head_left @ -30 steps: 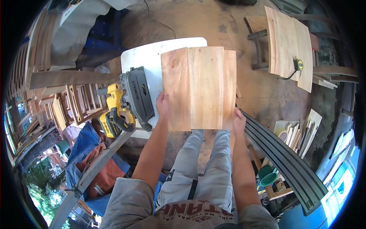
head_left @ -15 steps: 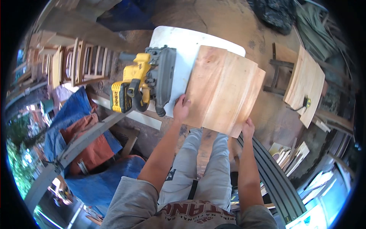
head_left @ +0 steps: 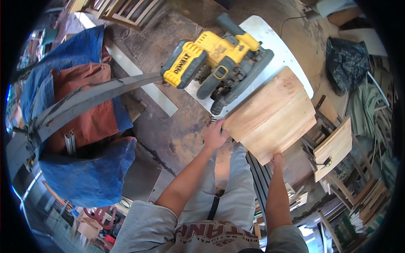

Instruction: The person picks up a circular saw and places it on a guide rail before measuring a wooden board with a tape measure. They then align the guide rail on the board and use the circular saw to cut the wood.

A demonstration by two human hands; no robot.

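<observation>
A light wooden panel [head_left: 274, 116], with stepped edges and lines like joined boards, is held out in front of me, partly over a white tabletop [head_left: 291, 57]. My left hand [head_left: 215, 134] grips its left near corner, thumb at the edge. At the near right edge, my right hand [head_left: 277, 160] pinches the panel, with the fingers beneath hidden. A yellow and black DeWalt cordless power saw [head_left: 223, 55] stands on the white tabletop, just beyond my left hand and close to the panel's left edge.
To the left, a grey beam [head_left: 93, 90] crosses in front of blue and orange tarps [head_left: 84, 168]. On the right, a wooden board [head_left: 333, 149] carries a small tape measure [head_left: 328, 161]. A black plastic bag [head_left: 348, 63] lies behind it, and a pale plank [head_left: 158, 99] on the floor.
The view has turned, so the saw and white tabletop appear further right. The panel has tilted clockwise in view, its near right corner lower. Both hands keep hold of it.
</observation>
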